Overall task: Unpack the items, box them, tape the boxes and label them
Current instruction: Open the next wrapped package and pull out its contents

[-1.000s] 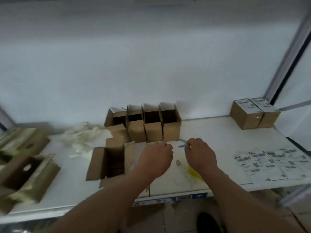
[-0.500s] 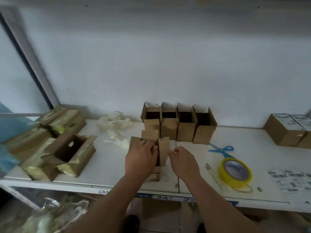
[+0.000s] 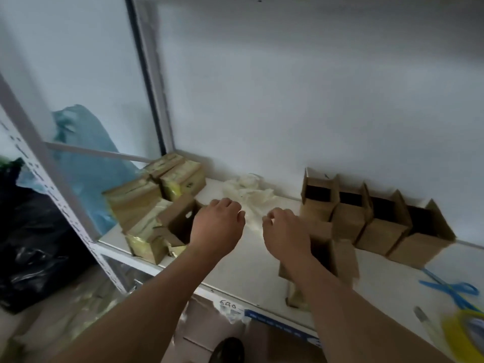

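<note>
Both hands lifted off open box (image 3: 337, 255); left hand (image 3: 218, 226), right hand (image 3: 284, 231) loosely curled, empty.

Dim, flat indoor light, soft shadows; the whole frame smeared by motion blur, verticals bowing at the wide-angle edges.

A packing or stockroom corner, by the look of it — a white metal rack with a perforated upright (image 3: 52, 195) and a white shelf (image 3: 235, 268) used as a bench against a bare white wall. A row of open brown cartons (image 3: 372, 218) stands at the back, taped-up parcels (image 3: 157, 195) are stacked at the left, and blue scissors (image 3: 450, 289) and a yellow tape roll (image 3: 466, 334) lie at the right. Black rubbish bags (image 3: 28, 244) slump beside the rack — no home comforts.
</note>
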